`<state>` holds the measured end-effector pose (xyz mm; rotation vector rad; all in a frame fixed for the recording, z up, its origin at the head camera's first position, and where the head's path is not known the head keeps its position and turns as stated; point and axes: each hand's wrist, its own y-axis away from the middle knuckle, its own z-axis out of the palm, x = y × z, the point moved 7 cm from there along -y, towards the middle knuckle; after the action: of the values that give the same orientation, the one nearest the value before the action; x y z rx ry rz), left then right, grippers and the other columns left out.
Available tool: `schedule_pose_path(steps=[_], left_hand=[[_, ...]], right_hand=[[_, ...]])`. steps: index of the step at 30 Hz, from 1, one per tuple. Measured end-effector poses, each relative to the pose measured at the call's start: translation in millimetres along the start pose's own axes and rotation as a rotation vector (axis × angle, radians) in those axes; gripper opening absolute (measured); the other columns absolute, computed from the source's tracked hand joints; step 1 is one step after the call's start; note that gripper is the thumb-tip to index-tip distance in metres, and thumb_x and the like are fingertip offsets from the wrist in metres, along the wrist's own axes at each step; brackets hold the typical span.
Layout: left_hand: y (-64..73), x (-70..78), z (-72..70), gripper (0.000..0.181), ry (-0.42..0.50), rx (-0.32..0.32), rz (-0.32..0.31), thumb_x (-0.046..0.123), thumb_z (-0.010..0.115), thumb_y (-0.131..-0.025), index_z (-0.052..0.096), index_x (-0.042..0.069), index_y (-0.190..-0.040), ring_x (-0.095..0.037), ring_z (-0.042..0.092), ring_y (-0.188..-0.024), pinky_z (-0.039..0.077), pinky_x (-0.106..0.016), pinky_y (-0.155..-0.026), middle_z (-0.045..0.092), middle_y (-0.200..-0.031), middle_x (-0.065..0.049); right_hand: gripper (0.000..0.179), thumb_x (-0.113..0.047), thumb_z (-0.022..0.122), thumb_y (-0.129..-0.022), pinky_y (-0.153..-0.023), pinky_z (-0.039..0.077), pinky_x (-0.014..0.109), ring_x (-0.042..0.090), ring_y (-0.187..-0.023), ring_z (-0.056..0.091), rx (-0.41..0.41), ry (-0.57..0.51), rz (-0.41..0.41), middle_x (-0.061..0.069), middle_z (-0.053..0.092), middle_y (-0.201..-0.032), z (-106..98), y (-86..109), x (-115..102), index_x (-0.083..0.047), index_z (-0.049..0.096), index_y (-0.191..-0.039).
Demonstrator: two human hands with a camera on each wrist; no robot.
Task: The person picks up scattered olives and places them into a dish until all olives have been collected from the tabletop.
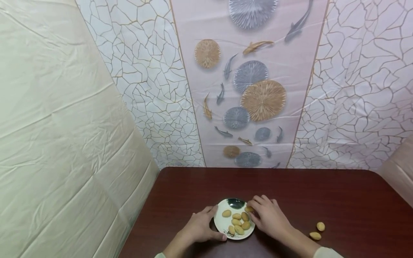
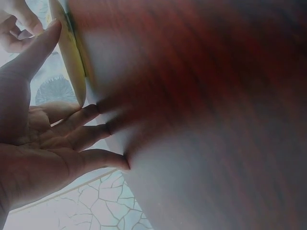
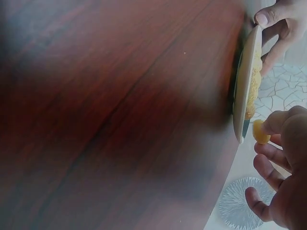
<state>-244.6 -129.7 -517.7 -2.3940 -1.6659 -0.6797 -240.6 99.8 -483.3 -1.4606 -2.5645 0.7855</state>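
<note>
A small white plate [image 1: 222, 223] with a dark green patch at its far side holds several small oval yellow-brown pieces [image 1: 239, 229], which look like fruit or nuts. At the plate's left side, my left hand [image 1: 200, 226] holds the rim between thumb and index finger; its other fingers spread toward the table in the left wrist view. Over the far right rim, my right hand [image 1: 269, 216] pinches one oval yellow piece [image 3: 261, 132] between thumb and index finger. The right wrist view has that piece just beside the plate's edge, the remaining fingers loosely bent.
Two more oval pieces, one [image 1: 321, 226] behind the other [image 1: 315, 235], lie on the dark red-brown table [image 1: 193, 186] to the right of my right forearm. A patterned cloth [image 1: 245, 143] hangs behind the table's far edge. Pale fabric [image 1: 80, 143] slopes along the left side.
</note>
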Motion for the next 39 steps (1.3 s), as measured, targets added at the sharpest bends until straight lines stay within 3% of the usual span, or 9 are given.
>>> schedule_pose_path(steps=[9,14,22,39], left_hand=[[-0.9,-1.6,2.5,0.118,-0.002,0.0,-0.001,0.06,0.096,-0.079,0.043,0.007,-0.17,-0.05,0.055,-0.15,0.037,-0.08,-0.124,0.053,-0.169,-0.017],[-1.7,-2.0,3.0,0.118,-0.011,0.003,-0.001,0.061,0.096,-0.079,0.043,0.008,-0.17,-0.05,0.055,-0.15,0.038,-0.079,-0.124,0.054,-0.168,-0.017],[-1.8,0.2,1.9,0.118,-0.011,0.001,0.001,0.061,0.096,-0.079,0.043,0.008,-0.17,-0.05,0.055,-0.15,0.037,-0.079,-0.124,0.054,-0.168,-0.017],[-0.5,0.0,1.2,0.117,-0.003,0.0,0.002,0.059,0.096,-0.079,0.043,0.007,-0.17,-0.052,0.055,-0.149,0.037,-0.08,-0.124,0.053,-0.168,-0.018]], right_hand=[[0.018,-0.014,0.092,-0.088,-0.072,0.045,0.036,0.004,-0.083,0.048,0.011,-0.03,-0.01,-0.014,0.065,-0.092,6,-4.6,-2,-0.022,0.078,-0.098],[0.02,-0.015,0.092,-0.088,-0.074,0.047,0.038,0.008,-0.086,0.053,0.024,-0.021,-0.015,-0.009,0.07,-0.097,9,-5.8,-3,-0.019,0.079,-0.102],[0.027,-0.019,0.091,-0.091,-0.079,0.054,0.046,0.015,-0.097,0.061,-0.034,-0.01,0.04,-0.005,0.075,-0.109,4,-3.9,2,-0.016,0.081,-0.115],[0.021,-0.027,0.089,-0.093,-0.077,0.052,0.044,0.013,-0.095,0.06,-0.032,0.006,0.071,-0.009,0.073,-0.105,-7,9.2,13,-0.021,0.081,-0.111]])
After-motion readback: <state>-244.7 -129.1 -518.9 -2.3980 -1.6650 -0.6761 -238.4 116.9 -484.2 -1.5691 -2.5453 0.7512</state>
